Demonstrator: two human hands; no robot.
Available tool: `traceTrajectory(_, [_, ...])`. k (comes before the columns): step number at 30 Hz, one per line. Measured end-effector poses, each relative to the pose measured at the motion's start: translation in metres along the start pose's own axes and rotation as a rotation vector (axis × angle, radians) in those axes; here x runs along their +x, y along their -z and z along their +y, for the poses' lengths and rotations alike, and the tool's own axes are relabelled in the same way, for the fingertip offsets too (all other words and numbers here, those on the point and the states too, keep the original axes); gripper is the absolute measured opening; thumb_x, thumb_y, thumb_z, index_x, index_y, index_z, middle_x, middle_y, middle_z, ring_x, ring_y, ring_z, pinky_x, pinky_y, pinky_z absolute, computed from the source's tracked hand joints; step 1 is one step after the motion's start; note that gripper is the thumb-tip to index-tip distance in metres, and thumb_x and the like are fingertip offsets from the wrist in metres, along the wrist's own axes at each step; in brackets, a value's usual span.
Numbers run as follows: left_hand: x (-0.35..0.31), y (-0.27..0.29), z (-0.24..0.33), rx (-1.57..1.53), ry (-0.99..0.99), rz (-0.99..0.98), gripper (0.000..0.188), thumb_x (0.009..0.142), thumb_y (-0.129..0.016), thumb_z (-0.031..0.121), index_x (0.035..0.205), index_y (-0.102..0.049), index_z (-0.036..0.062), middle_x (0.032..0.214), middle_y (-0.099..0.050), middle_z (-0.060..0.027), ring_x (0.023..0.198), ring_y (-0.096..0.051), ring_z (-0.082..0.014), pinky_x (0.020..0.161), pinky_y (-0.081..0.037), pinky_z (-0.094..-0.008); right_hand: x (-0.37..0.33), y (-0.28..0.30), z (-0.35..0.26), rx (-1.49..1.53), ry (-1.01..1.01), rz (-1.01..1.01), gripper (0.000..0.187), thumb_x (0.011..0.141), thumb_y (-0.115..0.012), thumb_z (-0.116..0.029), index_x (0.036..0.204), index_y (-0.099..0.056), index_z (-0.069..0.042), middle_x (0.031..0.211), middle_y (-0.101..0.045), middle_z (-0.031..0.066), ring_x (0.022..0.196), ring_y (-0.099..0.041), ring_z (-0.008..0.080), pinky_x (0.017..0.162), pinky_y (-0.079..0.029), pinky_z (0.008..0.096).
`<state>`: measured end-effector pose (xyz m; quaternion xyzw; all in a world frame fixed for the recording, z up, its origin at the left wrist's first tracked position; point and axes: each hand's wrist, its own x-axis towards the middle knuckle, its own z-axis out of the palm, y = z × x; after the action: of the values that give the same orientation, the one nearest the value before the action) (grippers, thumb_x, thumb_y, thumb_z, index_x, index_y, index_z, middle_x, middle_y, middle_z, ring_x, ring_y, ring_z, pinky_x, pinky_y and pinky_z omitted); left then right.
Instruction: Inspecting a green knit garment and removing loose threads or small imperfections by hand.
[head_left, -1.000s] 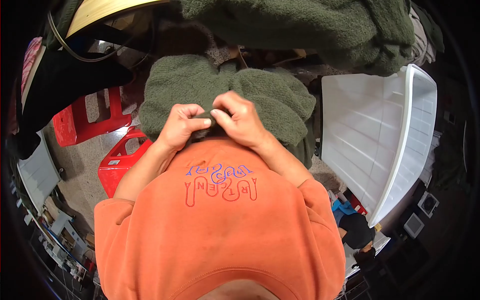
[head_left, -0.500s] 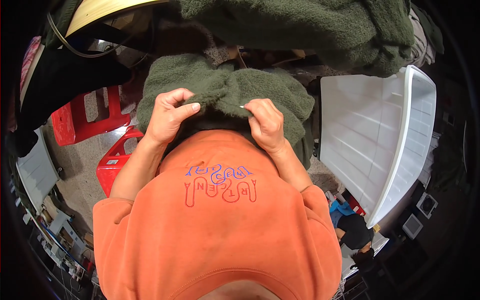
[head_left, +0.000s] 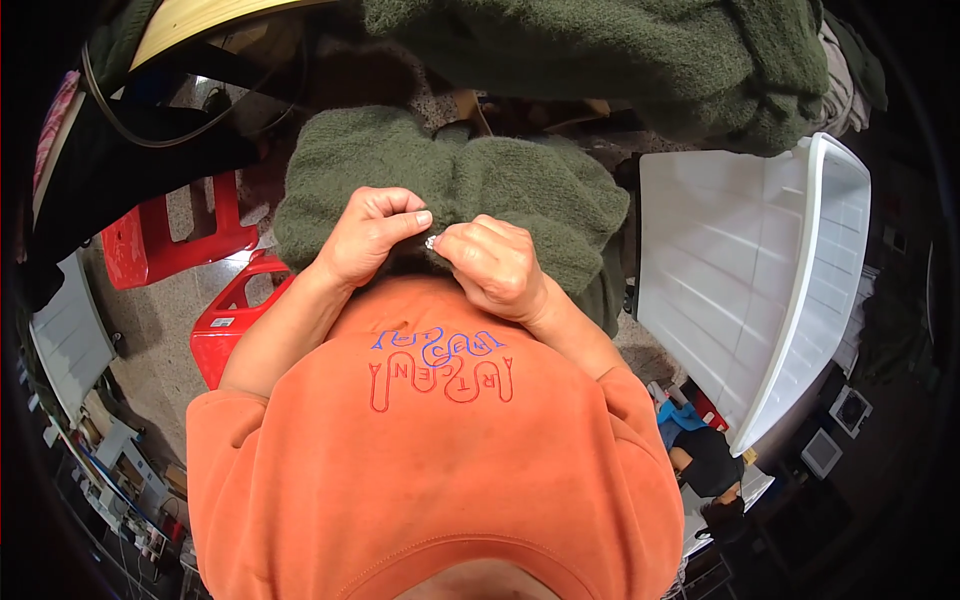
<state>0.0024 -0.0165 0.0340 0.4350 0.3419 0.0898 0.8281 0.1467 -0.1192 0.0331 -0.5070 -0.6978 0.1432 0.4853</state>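
Note:
A fuzzy dark green knit garment (head_left: 350, 150) lies bunched over my lap. At its near edge my left hand (head_left: 372, 238) is closed, thumb against forefinger, pinching the knit; the exact bit between the tips is partly hidden. Close beside it my right hand (head_left: 497, 266) is closed too, its fingers curled in. A small shiny whitish piece (head_left: 431, 242) pokes out at the right fingertips, too small to name. The two hands are nearly touching in front of my orange shirt (head_left: 430, 480).
More dark green knit fabric (head_left: 620, 60) is heaped across the far side. A big white plastic bin (head_left: 720, 270) stands at right. Red plastic stools (head_left: 190, 235) are at left, under a pale wooden table edge (head_left: 200, 22). Another person (head_left: 705, 465) is at lower right.
My right hand has moved left and slightly nearer to me, up against the left hand. My left hand has shifted a little right. The knit edge has dropped from its raised fold.

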Motion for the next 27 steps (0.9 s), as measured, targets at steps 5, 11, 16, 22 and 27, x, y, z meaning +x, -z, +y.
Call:
traceTrajectory(5, [-0.005,0.0,-0.007,0.026,-0.054,0.017,0.009,0.077,-0.056,0.006,0.071,-0.058,-0.0005,0.065,-0.055,0.0017,0.059,-0.045,-0.0038,0.053,-0.037,-0.018,0.001,-0.005,-0.002,-0.22,0.083,0.024,0.019,0.056,-0.058,0.004,0.075,-0.055,0.0,0.066,-0.054,0.0075,0.048,-0.047,0.0177,0.04,-0.037,0.027])
traceTrajectory(11, [-0.002,0.002,-0.02,-0.017,0.01,-0.02,0.006,0.076,-0.056,0.005,0.072,-0.059,0.0006,0.064,-0.055,0.0019,0.059,-0.046,-0.0033,0.053,-0.038,-0.018,-0.006,-0.011,0.002,-0.277,0.08,0.03,0.015,0.057,-0.056,-0.001,0.071,-0.053,-0.001,0.066,-0.052,0.0061,0.051,-0.047,0.0168,0.043,-0.037,0.0271])
traceTrajectory(16, [-0.007,-0.001,-0.007,-0.113,-0.003,0.053,0.011,0.079,-0.053,0.007,0.07,-0.054,0.0029,0.065,-0.052,0.0024,0.058,-0.043,-0.003,0.052,-0.036,-0.0183,0.0,-0.005,-0.002,0.008,-0.124,-0.021,0.028,0.053,-0.052,0.009,0.08,-0.054,0.0,0.095,-0.055,0.0174,0.082,-0.057,0.0304,0.063,-0.047,0.031])
traceTrajectory(22, [-0.012,0.001,-0.004,-0.149,0.055,0.024,0.005,0.074,-0.058,0.005,0.072,-0.054,0.0025,0.067,-0.052,0.0019,0.061,-0.045,-0.0033,0.055,-0.037,-0.0167,-0.002,-0.009,0.002,0.107,-0.23,0.013,0.032,0.052,-0.051,0.01,0.082,-0.053,0.0,0.087,-0.055,0.0158,0.076,-0.057,0.0283,0.06,-0.048,0.0306])
traceTrajectory(27, [-0.01,0.004,-0.009,-0.116,0.013,0.024,0.007,0.07,-0.061,0.003,0.073,-0.054,0.0026,0.068,-0.054,0.0012,0.061,-0.047,-0.0037,0.056,-0.039,-0.0171,-0.005,-0.01,0.002,0.012,-0.091,-0.025,0.03,0.052,-0.053,0.01,0.08,-0.055,0.001,0.073,-0.055,0.0112,0.064,-0.057,0.0252,0.053,-0.046,0.0292])
